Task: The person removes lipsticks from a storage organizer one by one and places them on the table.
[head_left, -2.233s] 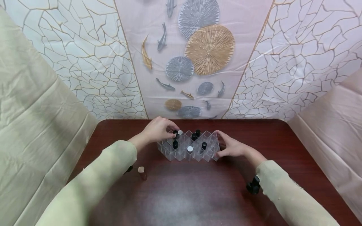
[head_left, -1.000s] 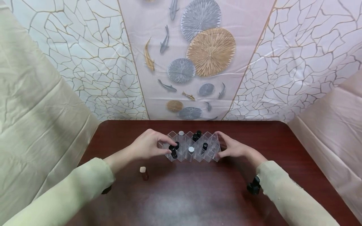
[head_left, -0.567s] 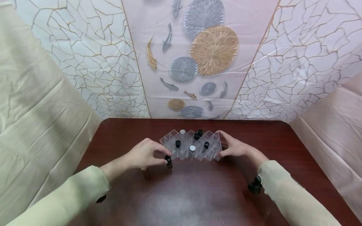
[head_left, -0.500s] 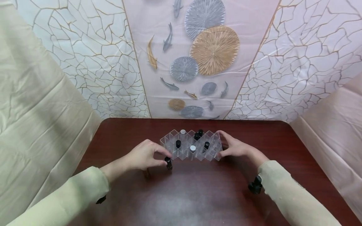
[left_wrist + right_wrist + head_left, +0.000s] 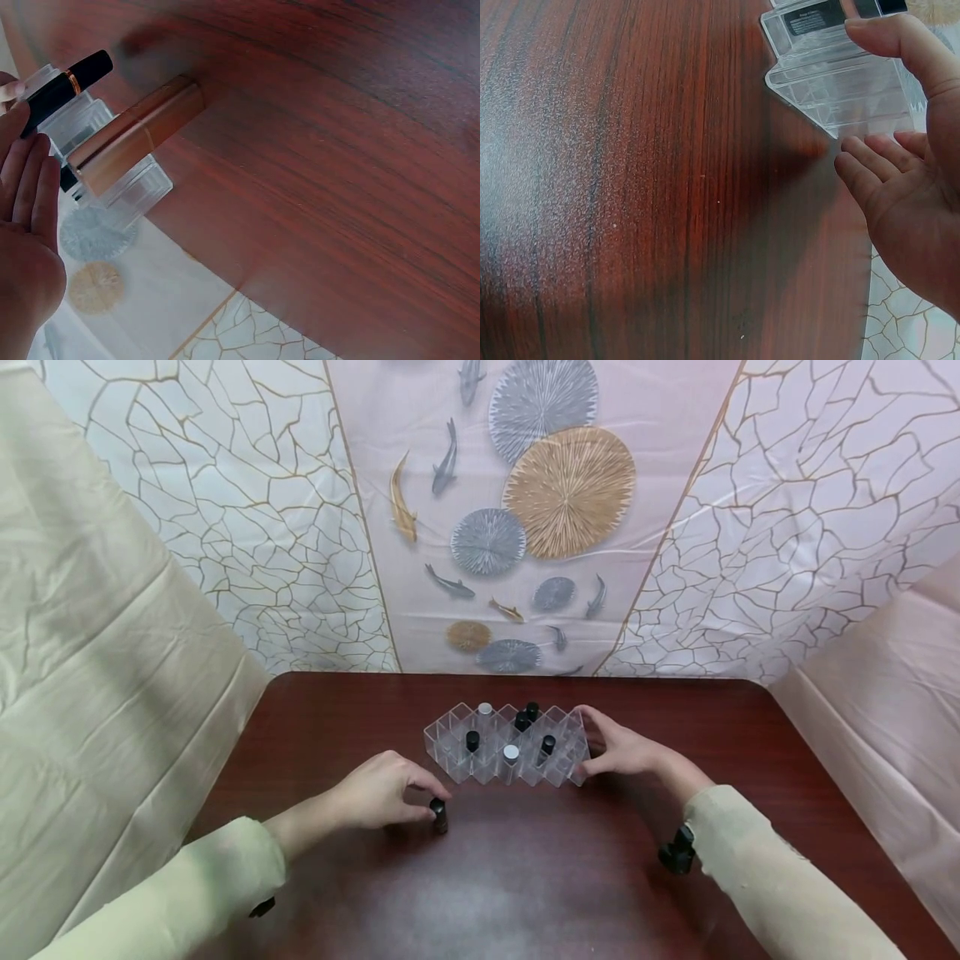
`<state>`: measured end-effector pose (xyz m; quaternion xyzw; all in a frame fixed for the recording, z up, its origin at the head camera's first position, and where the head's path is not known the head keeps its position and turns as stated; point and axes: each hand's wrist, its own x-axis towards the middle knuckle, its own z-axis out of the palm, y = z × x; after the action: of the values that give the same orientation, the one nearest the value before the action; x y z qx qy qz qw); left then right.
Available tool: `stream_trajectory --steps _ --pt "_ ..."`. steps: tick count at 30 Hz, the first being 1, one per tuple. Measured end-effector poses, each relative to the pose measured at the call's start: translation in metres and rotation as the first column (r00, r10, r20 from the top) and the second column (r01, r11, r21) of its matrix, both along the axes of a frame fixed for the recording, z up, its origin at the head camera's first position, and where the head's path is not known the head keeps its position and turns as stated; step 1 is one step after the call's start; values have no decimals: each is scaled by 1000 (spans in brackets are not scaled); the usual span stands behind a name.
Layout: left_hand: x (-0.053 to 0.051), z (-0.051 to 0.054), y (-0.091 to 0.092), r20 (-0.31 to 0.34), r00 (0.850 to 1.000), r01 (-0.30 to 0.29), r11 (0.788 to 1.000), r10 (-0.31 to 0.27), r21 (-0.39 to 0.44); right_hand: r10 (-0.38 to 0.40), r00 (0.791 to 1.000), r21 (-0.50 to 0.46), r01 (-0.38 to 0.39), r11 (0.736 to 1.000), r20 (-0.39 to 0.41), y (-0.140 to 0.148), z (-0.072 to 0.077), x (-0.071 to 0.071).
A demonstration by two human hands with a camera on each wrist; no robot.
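Observation:
In the head view my left hand (image 5: 378, 789) pinches a black lipstick tube (image 5: 438, 817) between thumb and fingertips, in front of the organizer's left end. The tube is upright at the tabletop; whether its base touches is unclear. The left wrist view shows its gold band (image 5: 73, 81) and a copper-brown lipstick tube (image 5: 135, 139) close by, which the left hand hides from the head camera. My right hand (image 5: 618, 747) grips the right end of a clear lipstick organizer (image 5: 450, 747), thumb at the near side, fingers at the far side.
Several black-capped tubes (image 5: 472, 742) and two white-capped ones (image 5: 511, 753) stand in the organizer's diamond-shaped slots. The dark red wooden table (image 5: 510, 877) stretches toward me. A patterned cloth (image 5: 487, 635) hangs behind it, and beige cloth hangs on both sides.
My left hand has drawn the black lipstick tube out of the organizer's back left part and brought it toward me, down to the table. My right hand has kept its place on the organizer.

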<state>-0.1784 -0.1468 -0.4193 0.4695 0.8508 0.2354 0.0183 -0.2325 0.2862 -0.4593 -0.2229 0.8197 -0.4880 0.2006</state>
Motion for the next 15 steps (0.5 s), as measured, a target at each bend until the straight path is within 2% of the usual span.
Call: stream_trajectory --steps 7,15 --pt "1 -8 -2 -11 1000 1 1000 -1 -16 -1 1000 3 1 1000 4 1 -1 -1" --pt "-1 -8 -4 -11 1000 -11 1000 11 -24 1 1000 -10 -1 1000 9 1 -1 -1"
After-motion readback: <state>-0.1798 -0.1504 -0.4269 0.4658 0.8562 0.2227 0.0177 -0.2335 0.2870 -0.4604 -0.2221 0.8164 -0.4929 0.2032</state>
